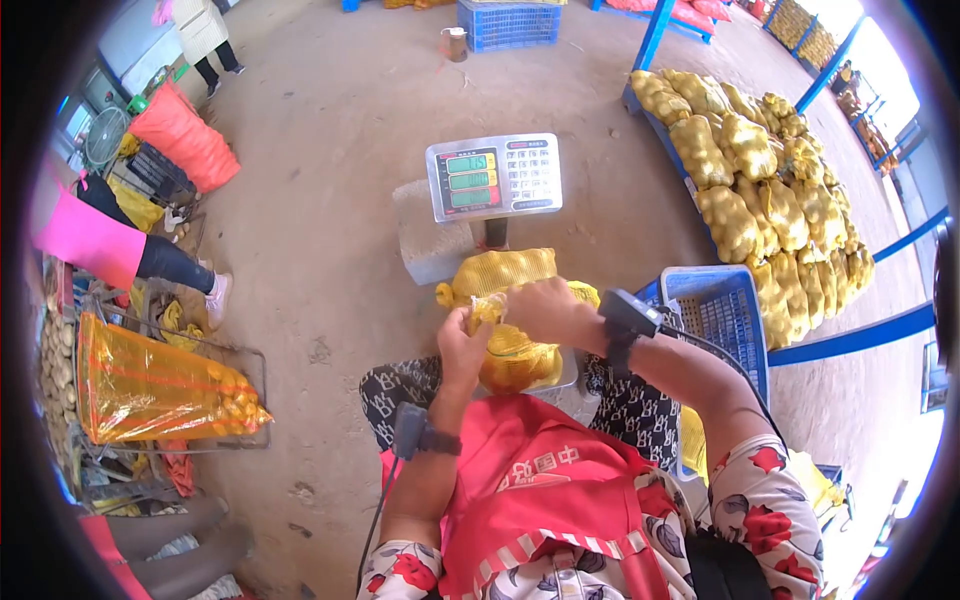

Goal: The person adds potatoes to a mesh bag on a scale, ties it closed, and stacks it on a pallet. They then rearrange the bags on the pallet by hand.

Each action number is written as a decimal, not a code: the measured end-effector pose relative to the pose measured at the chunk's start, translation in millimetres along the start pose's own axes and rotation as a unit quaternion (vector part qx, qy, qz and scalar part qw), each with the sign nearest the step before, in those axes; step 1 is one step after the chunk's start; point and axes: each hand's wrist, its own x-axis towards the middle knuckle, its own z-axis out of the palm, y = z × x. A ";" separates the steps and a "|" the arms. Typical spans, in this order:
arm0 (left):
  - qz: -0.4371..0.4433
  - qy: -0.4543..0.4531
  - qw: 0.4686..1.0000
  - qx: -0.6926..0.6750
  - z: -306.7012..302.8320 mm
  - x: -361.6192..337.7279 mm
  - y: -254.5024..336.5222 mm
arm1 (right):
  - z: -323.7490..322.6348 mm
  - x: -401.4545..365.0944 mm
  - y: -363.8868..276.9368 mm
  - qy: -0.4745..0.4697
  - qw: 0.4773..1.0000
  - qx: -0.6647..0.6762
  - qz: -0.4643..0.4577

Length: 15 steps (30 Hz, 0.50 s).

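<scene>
A yellow mesh bag of potatoes [500, 275] sits on the pan of an electronic scale, just in front of my lap. My left hand [462, 345] pinches the gathered neck of the bag from the left. My right hand [545, 310] is closed over the same bag neck from the right. The scale's display head [493, 176] stands on a post behind the bag, with green digits lit. Each wrist wears a dark band with a cable. A red apron covers my front.
A blue plastic crate [722, 320] stands at my right. Many filled yellow mesh bags [760, 180] are stacked on a blue rack at the right. A metal frame at the left holds an orange mesh bag [150, 390]. A person in pink [95, 240] sits far left.
</scene>
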 end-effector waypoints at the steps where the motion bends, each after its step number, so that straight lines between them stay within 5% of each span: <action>1: -0.001 -0.005 1.000 0.003 -2.7 0.8 -2.6 | -6.1 -4.7 4.9 0.001 1.000 0.003 0.005; 3: -0.061 0.012 0.996 -0.065 -6.5 0.1 -5.3 | -19.2 -26.8 24.1 0.015 0.979 0.158 0.132; 4: -0.056 0.011 0.994 -0.091 -9.8 -0.7 -4.5 | -4.4 -44.6 48.1 0.130 0.951 0.266 0.088; 5: -0.057 0.004 0.991 -0.119 -12.9 -1.5 -4.6 | -13.0 -69.0 60.5 0.111 0.904 0.400 0.101; 7: -0.025 0.013 0.999 0.043 -29.8 3.1 -17.4 | -34.0 -133.5 81.4 0.148 0.793 0.581 0.109; 8: -0.086 0.009 0.996 0.014 -27.3 -0.6 -8.4 | -32.9 -174.7 88.8 0.206 0.742 0.628 0.108; 9: -0.050 -0.008 0.999 0.015 -31.4 2.2 -20.8 | -25.2 -217.3 97.8 0.247 0.656 0.700 0.138; 10: -0.120 0.018 0.988 -0.100 -5.9 -12.0 14.2 | -19.0 -259.8 104.9 0.295 0.562 0.757 0.154; 15: -0.129 -0.026 0.987 -0.096 -8.6 -2.8 -10.1 | 17.4 -437.7 91.4 0.466 0.435 0.751 0.173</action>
